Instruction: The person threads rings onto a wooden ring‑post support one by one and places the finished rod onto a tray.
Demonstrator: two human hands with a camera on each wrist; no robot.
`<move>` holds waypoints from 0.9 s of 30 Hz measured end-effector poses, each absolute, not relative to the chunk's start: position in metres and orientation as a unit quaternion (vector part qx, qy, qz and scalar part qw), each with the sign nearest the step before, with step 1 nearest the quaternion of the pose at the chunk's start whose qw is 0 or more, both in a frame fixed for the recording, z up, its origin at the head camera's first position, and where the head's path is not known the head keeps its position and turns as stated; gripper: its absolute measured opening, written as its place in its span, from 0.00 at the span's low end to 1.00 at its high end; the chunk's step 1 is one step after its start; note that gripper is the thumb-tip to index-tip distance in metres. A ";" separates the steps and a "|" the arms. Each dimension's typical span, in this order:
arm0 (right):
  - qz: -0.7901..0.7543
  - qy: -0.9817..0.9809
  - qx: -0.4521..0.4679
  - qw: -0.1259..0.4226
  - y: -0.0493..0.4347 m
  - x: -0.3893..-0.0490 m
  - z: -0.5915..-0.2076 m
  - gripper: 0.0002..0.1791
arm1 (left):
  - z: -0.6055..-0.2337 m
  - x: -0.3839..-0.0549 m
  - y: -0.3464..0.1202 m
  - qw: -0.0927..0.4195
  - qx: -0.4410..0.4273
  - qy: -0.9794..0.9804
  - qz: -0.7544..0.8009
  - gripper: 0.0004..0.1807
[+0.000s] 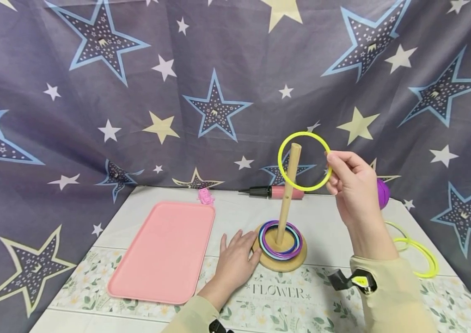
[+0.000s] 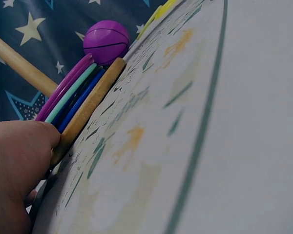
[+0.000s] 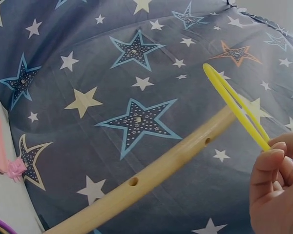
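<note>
above the tabletop (image 1: 327,222), right of its middle: a slim yellow ring (image 1: 307,188), glossy, probably plastic, pinched between thumb and fingers of the right hand (image 1: 355,189). gripped by its right side, so most of the loop stays free; tilted near upright. it overlaps the top of the wooden post (image 1: 285,210) in view; cannot tell whether the tip is inside.

post: pale, smooth, round, with drilled holes; stands on a round wooden base (image 1: 282,264) near the tabletop's middle. around its foot lie a purple ring (image 2: 63,87), a mint ring (image 2: 72,92) and a blue ring (image 2: 83,100). left hand (image 1: 237,259) rests at the base's left edge, fingers spread and fairly straight, perhaps to steady it.

toward the right edge, more yellow rings (image 1: 429,255), loosely overlapping; beyond them, near the far right corner, a purple ball (image 1: 382,193) with dark seams. along the far edge, a pink-and-black hand pump (image 1: 277,192) and a small pink object (image 1: 205,196), too small to name. left side: shallow pink tray (image 1: 162,252), rounded corners, matte.
</note>
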State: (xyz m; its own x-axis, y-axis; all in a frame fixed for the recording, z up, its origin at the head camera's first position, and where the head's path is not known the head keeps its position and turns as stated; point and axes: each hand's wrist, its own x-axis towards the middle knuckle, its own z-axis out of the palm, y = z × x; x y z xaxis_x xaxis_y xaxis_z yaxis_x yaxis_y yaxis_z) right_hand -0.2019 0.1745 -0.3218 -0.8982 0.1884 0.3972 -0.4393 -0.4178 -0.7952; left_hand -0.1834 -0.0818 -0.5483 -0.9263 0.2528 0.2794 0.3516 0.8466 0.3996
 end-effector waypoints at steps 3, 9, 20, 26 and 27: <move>0.832 -0.512 0.111 0.184 0.171 -0.204 -0.324 0.04 | -0.548 -0.183 -0.082 0.107 -0.158 -0.955 -0.228 0.29; 0.830 -0.521 0.099 0.176 0.166 -0.207 -0.330 0.04 | -0.545 -0.183 -0.082 0.102 -0.156 -0.955 -0.231 0.30; 0.832 -0.526 0.082 0.158 0.164 -0.212 -0.348 0.03 | -0.545 -0.183 -0.081 0.098 -0.159 -0.955 -0.231 0.30; 0.828 -0.537 0.060 0.147 0.163 -0.215 -0.361 0.03 | -0.544 -0.183 -0.081 0.098 -0.159 -0.954 -0.233 0.30; 0.827 -0.540 0.056 0.145 0.163 -0.215 -0.362 0.03 | -0.544 -0.183 -0.081 0.098 -0.159 -0.954 -0.233 0.30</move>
State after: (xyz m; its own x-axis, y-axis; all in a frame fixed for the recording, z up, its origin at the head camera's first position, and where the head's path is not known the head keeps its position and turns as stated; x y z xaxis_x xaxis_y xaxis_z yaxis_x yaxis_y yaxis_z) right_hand -0.2147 0.1631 -0.3624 -0.9514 0.1801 0.2498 -0.3012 -0.3756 -0.8765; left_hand -0.1828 -0.0815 -0.5443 -0.9302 0.2578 0.2612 0.3491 0.8411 0.4132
